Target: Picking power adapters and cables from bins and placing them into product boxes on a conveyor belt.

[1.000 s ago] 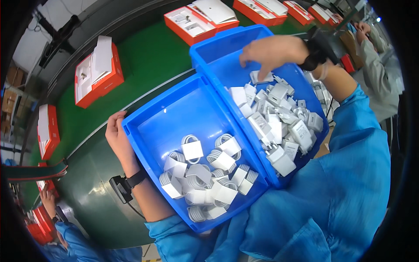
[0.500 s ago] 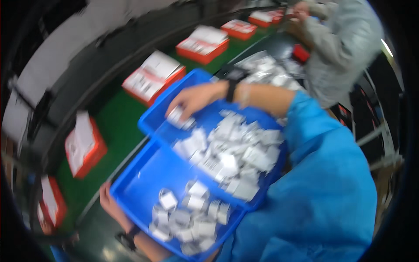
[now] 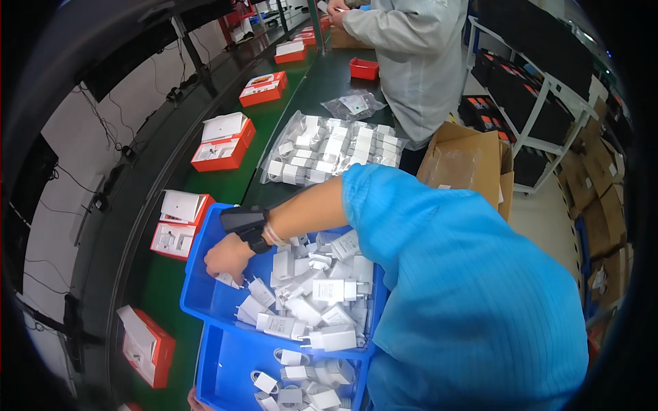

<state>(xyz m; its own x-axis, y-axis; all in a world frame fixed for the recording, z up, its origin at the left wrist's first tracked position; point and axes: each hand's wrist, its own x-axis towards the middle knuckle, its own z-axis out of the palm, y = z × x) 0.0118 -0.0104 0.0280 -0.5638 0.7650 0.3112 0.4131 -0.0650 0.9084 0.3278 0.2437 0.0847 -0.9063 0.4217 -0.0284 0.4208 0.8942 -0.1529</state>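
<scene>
Over the far blue tray point(image 3: 189, 291), my right hand point(image 3: 229, 259) is closed with its fingers pointing down. A white charger point(image 3: 228, 280) shows under its fingertips, partly covered by the hand. Many more white plug chargers point(image 3: 301, 312) lie in a loose heap to the right of the hand. The nearer blue tray point(image 3: 223, 356) overlaps this one and holds white coiled cables point(image 3: 291, 357) in bundles. Of my left hand point(image 3: 199, 402), only a small part shows at the lower edge, against the near tray's left side; its fingers are mostly hidden.
Open orange-and-white boxes point(image 3: 223, 154) stand along a green conveyor belt point(image 3: 179, 205) on the left. Clear bags of white chargers point(image 3: 329, 147) lie beyond the trays, near a red bin point(image 3: 364, 68). A co-worker in a grey coat point(image 3: 418, 61) stands beside a cardboard box point(image 3: 466, 161).
My view has turned, so the trays sit lower and my left hand is almost out of sight. My right hand stays over the far tray, still closed on a charger.
</scene>
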